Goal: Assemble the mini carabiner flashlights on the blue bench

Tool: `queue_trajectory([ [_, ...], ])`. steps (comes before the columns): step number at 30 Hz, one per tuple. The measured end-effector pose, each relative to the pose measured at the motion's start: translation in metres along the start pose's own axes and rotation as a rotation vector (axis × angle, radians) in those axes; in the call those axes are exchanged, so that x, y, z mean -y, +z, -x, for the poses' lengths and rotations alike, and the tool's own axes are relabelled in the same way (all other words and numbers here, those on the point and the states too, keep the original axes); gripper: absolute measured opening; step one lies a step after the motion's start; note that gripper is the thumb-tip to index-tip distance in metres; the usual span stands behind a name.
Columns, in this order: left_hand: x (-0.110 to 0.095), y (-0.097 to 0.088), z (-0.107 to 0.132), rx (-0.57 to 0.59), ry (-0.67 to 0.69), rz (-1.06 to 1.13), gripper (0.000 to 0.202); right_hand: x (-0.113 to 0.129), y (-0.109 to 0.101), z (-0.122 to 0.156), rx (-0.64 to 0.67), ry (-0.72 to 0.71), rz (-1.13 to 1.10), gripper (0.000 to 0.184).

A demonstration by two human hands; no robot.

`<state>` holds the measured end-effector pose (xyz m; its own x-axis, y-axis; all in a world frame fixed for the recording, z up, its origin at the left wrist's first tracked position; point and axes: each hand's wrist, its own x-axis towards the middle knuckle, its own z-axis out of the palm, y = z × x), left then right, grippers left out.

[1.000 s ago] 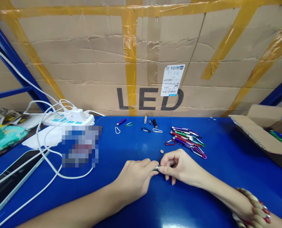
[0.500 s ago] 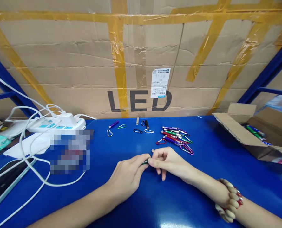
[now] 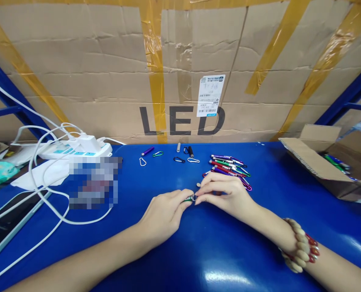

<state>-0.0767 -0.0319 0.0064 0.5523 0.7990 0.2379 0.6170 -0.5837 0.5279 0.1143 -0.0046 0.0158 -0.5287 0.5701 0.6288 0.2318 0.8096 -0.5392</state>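
My left hand (image 3: 165, 213) and my right hand (image 3: 224, 194) meet low over the blue table (image 3: 198, 251). Between their fingertips is a small green keychain torch (image 3: 190, 198); the left fingers are wrapped round its body and the right fingertips pinch its silver end. Just behind my right hand lies a pile of coloured keychain torches (image 3: 229, 164) with carabiner clips. A small round disc (image 3: 198, 185) lies on the table by my right fingers.
Loose carabiners (image 3: 143, 162) and small torch parts (image 3: 191, 152) lie near the taped cardboard wall (image 3: 180, 73) marked LED. An open cardboard box (image 3: 329, 166) with more torches stands at the right. A white power strip (image 3: 76, 150) with cables and a phone (image 3: 3, 227) sit on the left.
The camera has shifted and tilted slightly. Both hands stay joined on the green torch; the right fingers have turned over its end and now hide part of the coloured pile.
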Motion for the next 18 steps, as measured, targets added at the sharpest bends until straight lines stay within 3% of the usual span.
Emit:
queue_trajectory([
  [6, 0.0054, 0.0011, -0.0012, 0.068, 0.109, -0.08, 0.021, -0.0008, 0.0025, 0.0064, 0.107, 0.034, -0.006, 0.022],
  [13, 0.0064, 0.0007, 0.0003, 0.089, 0.121, -0.109, 0.016, 0.0003, 0.0058, 0.0072, 0.146, 0.053, -0.041, 0.023],
  [18, 0.0049, -0.0008, 0.0014, 0.117, 0.126, -0.226, 0.016, 0.0045, 0.0033, 0.0087, 0.273, 0.048, 0.082, 0.027],
])
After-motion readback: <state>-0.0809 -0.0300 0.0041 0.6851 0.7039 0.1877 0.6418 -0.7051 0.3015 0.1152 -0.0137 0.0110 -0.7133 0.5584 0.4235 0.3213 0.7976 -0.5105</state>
